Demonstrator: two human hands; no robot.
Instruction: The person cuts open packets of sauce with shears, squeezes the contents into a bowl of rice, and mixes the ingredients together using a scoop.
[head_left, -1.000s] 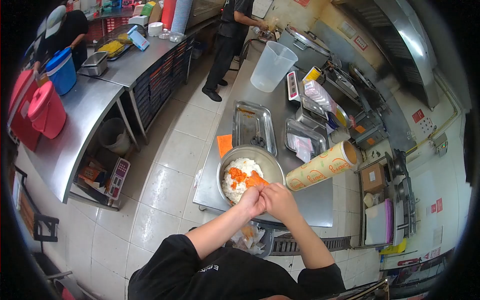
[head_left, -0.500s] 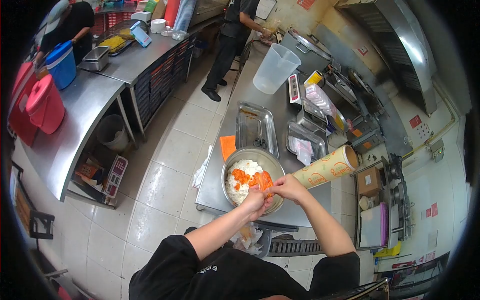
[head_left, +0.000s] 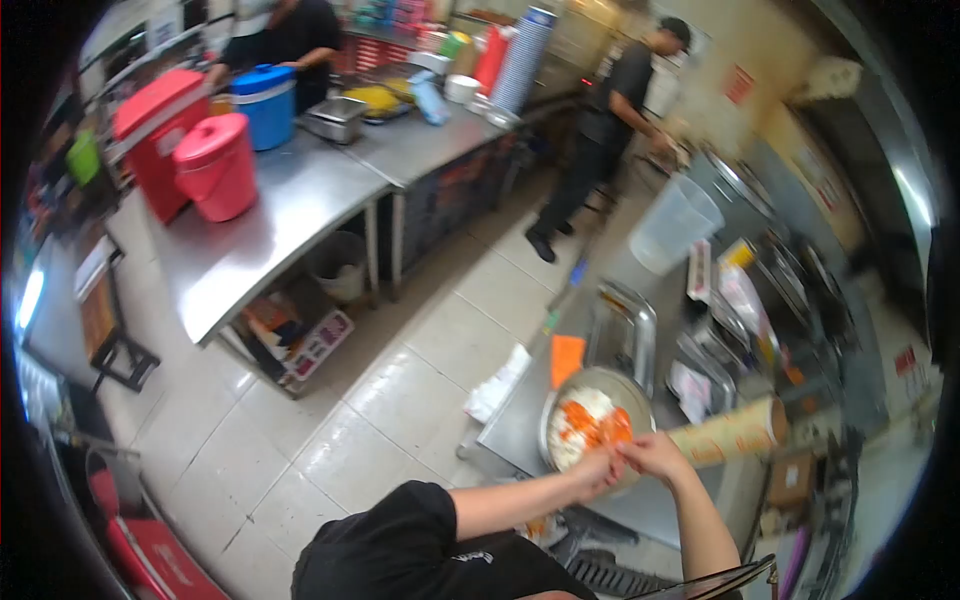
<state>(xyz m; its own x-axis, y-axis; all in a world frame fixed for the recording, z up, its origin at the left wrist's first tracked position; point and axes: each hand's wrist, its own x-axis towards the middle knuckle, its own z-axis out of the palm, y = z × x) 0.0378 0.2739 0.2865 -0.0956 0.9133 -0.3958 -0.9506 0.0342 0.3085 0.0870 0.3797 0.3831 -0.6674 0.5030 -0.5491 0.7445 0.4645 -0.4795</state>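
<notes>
A metal bowl (head_left: pixel 640 400) stands near the front edge of the steel table, holding white food (head_left: pixel 568 453) that looks like rice or shreds, with orange clumps (head_left: pixel 576 416) on top. Above its near right side is a soft orange bag (head_left: pixel 617 427), apparently plastic with orange filling. My left hand (head_left: pixel 598 473) has its fingers closed at the bag's lower end. Close beside it, my right hand (head_left: pixel 655 456) pinches the same end. Blur hides exactly how the fingertips grip.
Right of the bowl lies a large wrap roll (head_left: pixel 730 435). Behind are an orange cloth (head_left: pixel 567 360), a metal tray (head_left: pixel 645 335) and a clear pitcher (head_left: pixel 677 225). A person (head_left: pixel 605 120) stands at the far end; another (head_left: pixel 305 45) is behind the left counter (head_left: pixel 300 215).
The view has swung left, so the bowl and hands appear lower and farther right. Both hands stay together at the orange bag over the bowl.
</notes>
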